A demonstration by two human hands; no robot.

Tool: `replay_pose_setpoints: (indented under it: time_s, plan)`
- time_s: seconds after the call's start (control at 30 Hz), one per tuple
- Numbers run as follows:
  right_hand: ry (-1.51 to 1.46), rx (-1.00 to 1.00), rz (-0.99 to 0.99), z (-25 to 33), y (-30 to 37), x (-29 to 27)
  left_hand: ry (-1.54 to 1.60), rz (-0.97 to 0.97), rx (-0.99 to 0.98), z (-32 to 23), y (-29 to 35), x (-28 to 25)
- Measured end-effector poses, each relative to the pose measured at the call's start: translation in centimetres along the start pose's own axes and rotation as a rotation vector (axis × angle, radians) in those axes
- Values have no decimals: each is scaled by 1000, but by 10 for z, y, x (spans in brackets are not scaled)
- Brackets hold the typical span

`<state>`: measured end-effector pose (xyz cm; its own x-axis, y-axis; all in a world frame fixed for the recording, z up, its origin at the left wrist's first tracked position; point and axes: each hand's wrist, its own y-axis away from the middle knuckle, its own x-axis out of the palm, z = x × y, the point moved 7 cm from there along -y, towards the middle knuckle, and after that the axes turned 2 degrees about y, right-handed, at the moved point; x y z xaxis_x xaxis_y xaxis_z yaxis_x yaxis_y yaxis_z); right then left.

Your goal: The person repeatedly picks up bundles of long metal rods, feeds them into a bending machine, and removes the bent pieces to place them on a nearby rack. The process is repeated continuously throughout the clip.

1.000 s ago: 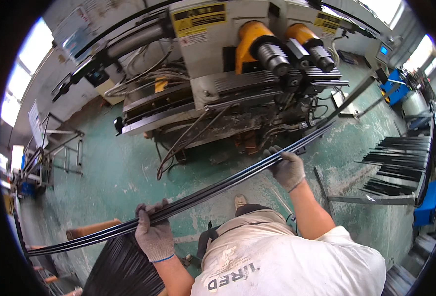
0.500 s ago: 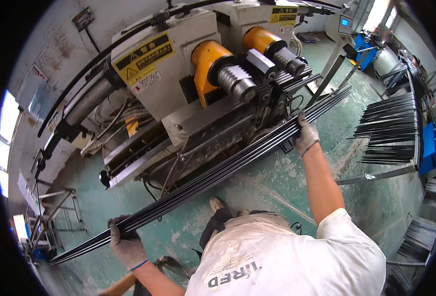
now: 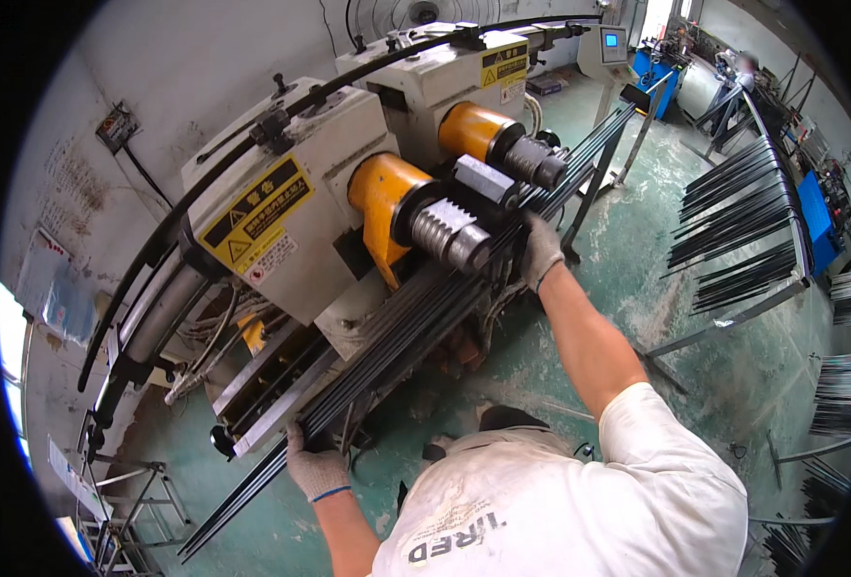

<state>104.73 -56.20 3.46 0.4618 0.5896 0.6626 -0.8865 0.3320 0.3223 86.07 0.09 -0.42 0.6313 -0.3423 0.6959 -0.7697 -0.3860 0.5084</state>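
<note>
While lying slantwise along the front of the cream machine [image 3: 281, 221], the bundle of long dark rods [image 3: 416, 322] is running from lower left up toward the right, passing just under the ribbed steel rollers [image 3: 449, 234]. The left hand [image 3: 316, 468], gloved, is curling its fingers around the bundle's lower part. The right hand [image 3: 541, 252], also gloved, is gripping the rods beside the rollers. Orange housings [image 3: 379, 197] are sitting behind the rollers, and racks of more dark rods [image 3: 743, 221] are standing well apart on the green floor [image 3: 675, 269].
</note>
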Motion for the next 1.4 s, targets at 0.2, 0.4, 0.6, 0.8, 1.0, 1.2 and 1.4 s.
replay_pose_setpoints:
  time_s: [0.2,0.4,0.6,0.8,1.0,1.2,1.4]
  plan:
    - [664,-147,-70,-30,-88,-34,16,57,-93,33,3,50]
    - [558,-481,79,-50,-139,-72,84,201,-37,14,-33,42]
    - [394,-448,20,-47,-97,-58,103,54,131,-57,-62,-25]
    - [27,-128,-19,-29,-39,-13,8,66,165,-12,-51,1]
    - [471,-470,-54,-1,-29,-59,116,76,-11,53,-33,70]
    - [296,-145,4,-16,-2,-147,132,22,273,-35,-67,-35]
    - [293,151,-57,-81,-28,-310,116,2,226,18,-47,16]
